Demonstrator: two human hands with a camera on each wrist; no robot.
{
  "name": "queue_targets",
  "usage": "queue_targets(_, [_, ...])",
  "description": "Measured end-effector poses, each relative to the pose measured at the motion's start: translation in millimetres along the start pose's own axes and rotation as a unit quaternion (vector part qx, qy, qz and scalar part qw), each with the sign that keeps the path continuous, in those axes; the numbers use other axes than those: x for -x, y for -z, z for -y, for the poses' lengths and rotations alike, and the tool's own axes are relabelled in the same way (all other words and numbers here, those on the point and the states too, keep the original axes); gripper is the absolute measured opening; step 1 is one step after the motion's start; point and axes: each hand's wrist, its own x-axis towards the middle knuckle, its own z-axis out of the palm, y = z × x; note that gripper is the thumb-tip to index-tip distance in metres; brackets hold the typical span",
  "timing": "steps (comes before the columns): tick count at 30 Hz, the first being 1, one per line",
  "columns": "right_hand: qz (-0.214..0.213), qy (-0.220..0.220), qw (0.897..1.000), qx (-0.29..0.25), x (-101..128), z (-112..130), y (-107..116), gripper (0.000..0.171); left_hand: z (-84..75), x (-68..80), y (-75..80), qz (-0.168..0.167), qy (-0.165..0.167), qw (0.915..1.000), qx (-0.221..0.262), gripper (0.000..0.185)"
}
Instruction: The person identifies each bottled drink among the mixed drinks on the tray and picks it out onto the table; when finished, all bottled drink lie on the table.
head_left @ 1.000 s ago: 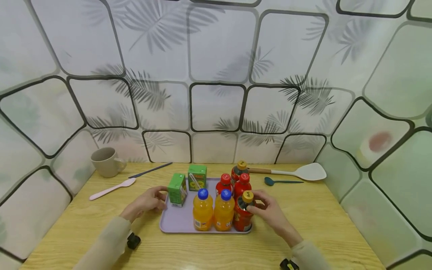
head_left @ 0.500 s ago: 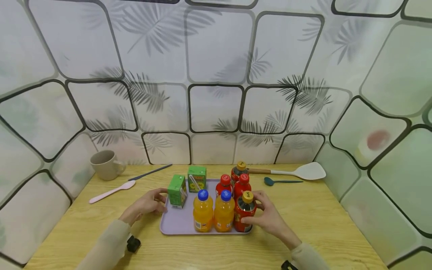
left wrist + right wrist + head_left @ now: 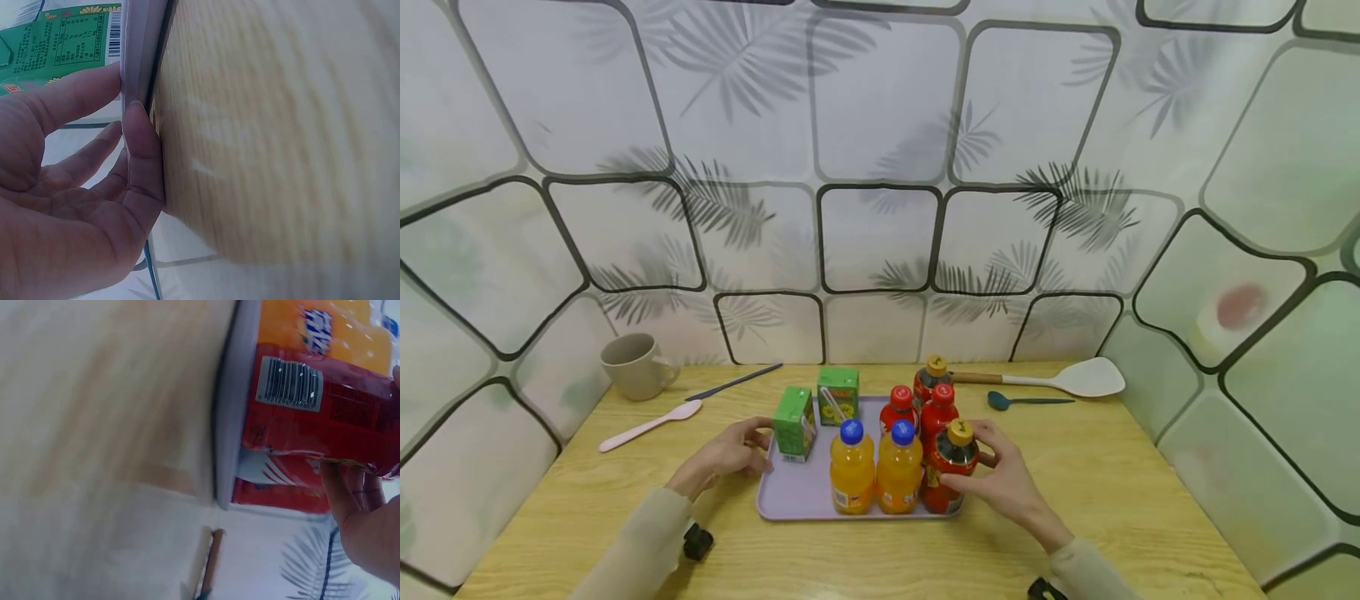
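Observation:
My right hand (image 3: pixel 1003 483) holds a red-labelled, dark drink bottle (image 3: pixel 951 475) with a gold cap at the front right corner of the lilac tray (image 3: pixel 801 496). The bottle leans slightly right, its base close over the tray. In the right wrist view its barcode label (image 3: pixel 289 384) shows, with fingers (image 3: pixel 340 494) curled at its side. My left hand (image 3: pixel 730 454) grips the tray's left edge, thumb and fingers bent against the rim (image 3: pixel 134 56). Beside it stands a green drink carton (image 3: pixel 793 425). Two orange juice bottles (image 3: pixel 852 475) with blue caps stand left of the held bottle.
Behind are two red-capped bottles (image 3: pixel 942 412), another gold-capped bottle (image 3: pixel 932 379) and a second green carton (image 3: pixel 838 396). A mug (image 3: pixel 636 367), pink spoon (image 3: pixel 651 425) and dark thin utensil (image 3: pixel 733 383) lie left; a white spatula (image 3: pixel 1086 379) and teal spoon (image 3: pixel 1000 402) lie right.
My right thumb has slid lower on the gold-capped bottle, and the bottle's top has shifted slightly right into a lean. The left hand and the tray have stayed in place.

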Motion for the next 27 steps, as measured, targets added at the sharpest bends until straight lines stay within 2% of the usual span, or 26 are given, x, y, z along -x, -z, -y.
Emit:
queue_targets(8, [-0.029,0.019,0.999,-0.009,-2,8,31,0.061,0.2,-0.1,-0.2,0.0,-0.003,1.0,0.003,0.075])
queue_targets(20, [-0.09,-0.039,0.994,0.05,0,3,72,0.055,-0.5,1.4,-1.6,0.002,0.006,1.0,0.006,0.077])
queue_targets(27, [-0.121,-0.091,0.987,0.051,2,-9,92,0.067,-1.6,2.0,-1.4,0.0,0.01,1.0,-0.002,0.077])
